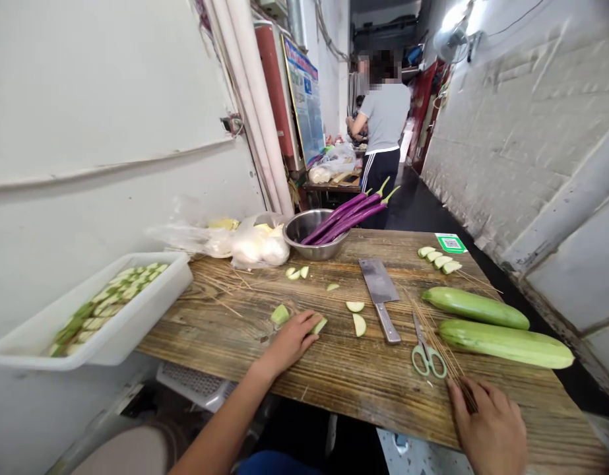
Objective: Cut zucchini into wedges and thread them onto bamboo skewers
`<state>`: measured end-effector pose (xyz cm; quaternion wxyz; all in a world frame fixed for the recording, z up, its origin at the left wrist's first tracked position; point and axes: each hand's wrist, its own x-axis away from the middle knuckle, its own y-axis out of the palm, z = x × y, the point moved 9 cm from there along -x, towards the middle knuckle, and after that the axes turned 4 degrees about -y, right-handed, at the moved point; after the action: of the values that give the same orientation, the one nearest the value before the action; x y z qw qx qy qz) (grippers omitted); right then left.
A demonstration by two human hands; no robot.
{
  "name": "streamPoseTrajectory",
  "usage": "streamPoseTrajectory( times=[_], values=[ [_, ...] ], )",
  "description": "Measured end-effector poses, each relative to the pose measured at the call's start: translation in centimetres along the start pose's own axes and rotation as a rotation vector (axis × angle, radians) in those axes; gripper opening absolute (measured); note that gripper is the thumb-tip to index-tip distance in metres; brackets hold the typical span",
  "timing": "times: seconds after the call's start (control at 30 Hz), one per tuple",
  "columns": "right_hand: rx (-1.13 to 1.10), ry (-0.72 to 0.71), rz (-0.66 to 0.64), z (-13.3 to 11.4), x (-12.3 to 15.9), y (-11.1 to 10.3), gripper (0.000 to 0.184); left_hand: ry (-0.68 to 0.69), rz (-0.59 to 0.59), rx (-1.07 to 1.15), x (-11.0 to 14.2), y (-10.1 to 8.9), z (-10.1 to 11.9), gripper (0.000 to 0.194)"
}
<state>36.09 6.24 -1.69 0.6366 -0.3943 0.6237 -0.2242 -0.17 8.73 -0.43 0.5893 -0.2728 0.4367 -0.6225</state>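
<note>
My left hand (291, 340) rests on the wooden table, its fingers closed around a cut piece of zucchini (319, 326). Just behind it lies another zucchini chunk (280, 314), and two pale zucchini slices (357, 316) are to its right. At the table's near right edge, my right hand (492, 422) has its fingers closed on the near ends of a bundle of thin wooden skewers (445, 353). Green-handled scissors (425, 356) lie beside the skewers. A cleaver (380, 290) lies flat farther in, and two whole zucchinis (502, 343) lie to the right.
On the left stands a white tub (170, 280) of skewered zucchini slices. Plastic bags (259, 244) and a metal bowl (294, 231) with long purple eggplants (344, 218) are at the back. Four-sided green card (451, 243) lies far right. A person (383, 119) stands beyond the table.
</note>
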Motion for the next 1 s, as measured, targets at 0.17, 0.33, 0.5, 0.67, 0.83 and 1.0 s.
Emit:
streamPoseTrajectory(
  times=[0.17, 0.33, 0.5, 0.67, 0.83, 1.0],
  values=[
    [-0.012, -0.015, 0.006, 0.1, 0.0, 0.1, 0.037, 0.007, 0.000, -0.001, -0.3, -0.2, -0.2, 0.044],
    [-0.003, -0.034, 0.038, -0.1, 0.0, -0.2, 0.030, 0.090, -0.127, -0.036, -0.8, 0.3, 0.4, 0.054],
    [0.008, 0.022, 0.024, -0.7, -0.1, -1.0, 0.028, 0.066, -0.140, -0.056, -2.1, 0.3, 0.0, 0.052],
    [-0.082, 0.104, -0.015, -1.6, -0.4, -2.1, 0.029, 0.136, -0.056, -0.062, -2.8, 0.7, 0.3, 0.050],
    [-0.053, 0.183, 0.015, -2.2, -0.4, -3.0, 0.028, 0.152, -0.035, -0.033, -2.7, 1.0, -0.2, 0.050],
    [-0.120, 0.227, 0.068, -4.0, 0.8, -3.4, 0.027, 0.182, -0.073, 0.005, -2.6, 0.9, -0.2, 0.046]
  ],
)
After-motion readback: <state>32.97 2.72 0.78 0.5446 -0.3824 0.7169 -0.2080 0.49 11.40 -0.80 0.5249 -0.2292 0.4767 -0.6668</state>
